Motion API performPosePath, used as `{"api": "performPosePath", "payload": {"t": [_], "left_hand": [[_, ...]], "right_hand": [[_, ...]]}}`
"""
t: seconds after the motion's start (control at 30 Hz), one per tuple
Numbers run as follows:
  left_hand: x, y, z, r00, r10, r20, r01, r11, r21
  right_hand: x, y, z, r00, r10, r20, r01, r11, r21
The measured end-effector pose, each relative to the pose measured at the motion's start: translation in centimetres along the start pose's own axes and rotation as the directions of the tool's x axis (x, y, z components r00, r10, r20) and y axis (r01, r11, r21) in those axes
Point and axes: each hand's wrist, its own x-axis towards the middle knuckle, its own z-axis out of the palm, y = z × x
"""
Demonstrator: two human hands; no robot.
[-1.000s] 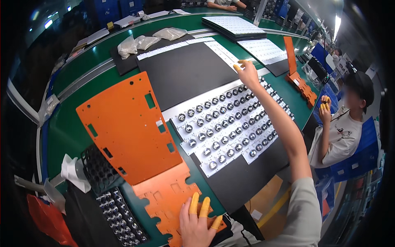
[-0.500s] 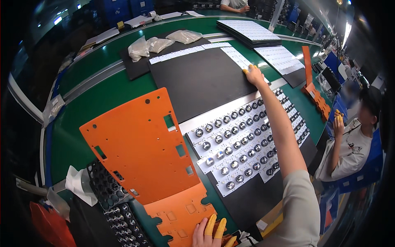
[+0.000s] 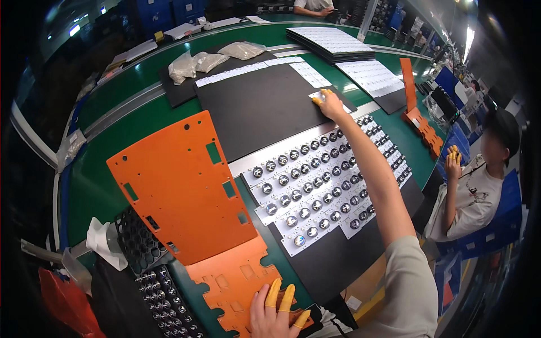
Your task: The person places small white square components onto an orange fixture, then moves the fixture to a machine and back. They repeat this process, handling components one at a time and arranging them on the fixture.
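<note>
My right hand [image 3: 332,106], with yellow finger cots on its tips, pinches a small white circuit board [image 3: 316,96] over the right part of a black mat [image 3: 248,112]. More white boards line that mat's far and right edges [image 3: 310,75]. My left hand [image 3: 275,315], also in yellow finger cots, rests with fingers spread on the lower flap of an orange fixture [image 3: 231,281]. The fixture's orange plate with cut-outs [image 3: 180,188] stands raised behind it. Under my right arm lie rows of white boards carrying round, shiny dark lenses [image 3: 315,183], partly hidden by the forearm.
Black trays of lenses [image 3: 163,301] sit left of the fixture. Plastic bags [image 3: 242,50] lie on the far mat. Stacked board sheets [image 3: 332,42] and another orange fixture [image 3: 420,124] are on the far right of the green table. A co-worker [image 3: 473,191] sits at right.
My right hand has drawn slightly left and inward, with the white board now visible at its fingertips, apart from the row. The left hand stays on the orange flap. The view has shifted slightly.
</note>
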Motion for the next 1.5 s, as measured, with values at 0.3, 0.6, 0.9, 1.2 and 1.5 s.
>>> {"api": "performPosePath", "payload": {"t": [0.3, 0.6, 0.9, 1.2, 1.5], "left_hand": [[-0.3, -1.2, 1.3, 0.998, 0.055, -0.012, -0.052, 0.982, 0.181], [-0.7, -0.7, 0.2, 0.994, 0.073, -0.086, -0.066, 0.995, 0.078], [-0.7, -1.4, 1.0, 0.993, 0.086, -0.084, -0.076, 0.991, 0.108], [-0.9, -1.7, 1.2, 0.990, 0.094, -0.104, -0.084, 0.991, 0.100], [-1.0, -2.0, 1.4, 0.986, 0.100, -0.130, -0.089, 0.992, 0.090]], "right_hand": [[-4.0, -7.0, 1.6, 0.974, -0.226, -0.026, 0.227, 0.974, 0.021], [-10.5, -21.6, 4.6, 0.876, -0.474, 0.085, 0.466, 0.879, 0.097], [-16.0, -28.2, 2.6, 0.845, -0.490, 0.213, 0.513, 0.856, -0.065], [-15.7, -29.8, 2.7, 0.706, -0.669, 0.231, 0.705, 0.693, -0.149], [-15.5, -31.0, 0.7, 0.765, -0.618, 0.179, 0.643, 0.745, -0.178]]}}
